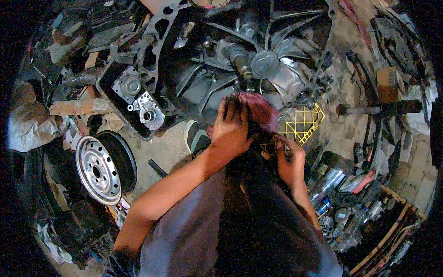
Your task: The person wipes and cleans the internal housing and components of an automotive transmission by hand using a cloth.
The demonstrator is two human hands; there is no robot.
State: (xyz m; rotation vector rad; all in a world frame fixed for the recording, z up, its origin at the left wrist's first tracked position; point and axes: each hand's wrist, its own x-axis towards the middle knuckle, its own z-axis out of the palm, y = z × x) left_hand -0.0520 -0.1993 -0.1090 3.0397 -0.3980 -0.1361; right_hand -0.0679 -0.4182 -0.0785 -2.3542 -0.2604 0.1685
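Both hands are at frame centre, working close together on a reddish cloth (263, 111), which sits just below the big dark metal casting (194, 94) filling the top centre. Left hand (230, 127): back of hand toward camera, fingers pointing up the frame, close together, laid along the cloth's left side; fingertips dark with grime. Can't tell if it is gripping or only pressing. Left forearm (180, 177) runs diagonally from lower left up to centre, elbow bent out at lower left, wrist roughly in line with the forearm. Right hand (290, 157): lower and right of the left one, fingers curled, thumb and forefinger drawn in toward the cloth's lower edge. Looks like a pinch, but what's between the tips is too dark to tell. Right forearm (307, 196) comes up steeply from lower right, leaning slightly left. Both arms pass over dark trouser legs (184, 231) at bottom centre. Around the hands: yellow plastic grid (304, 122) just right of the cloth, stub shaft (242, 64) on the casting above it. Left side: black-rimmed tray (150, 135) with metal parts (131, 85) in it, wooden board (80, 107) beside it, steel wheel (99, 171) below, standing tilted. Right side: cardboard box (390, 83) upper right, clear plastic bottle (328, 184) among clutter lower right.
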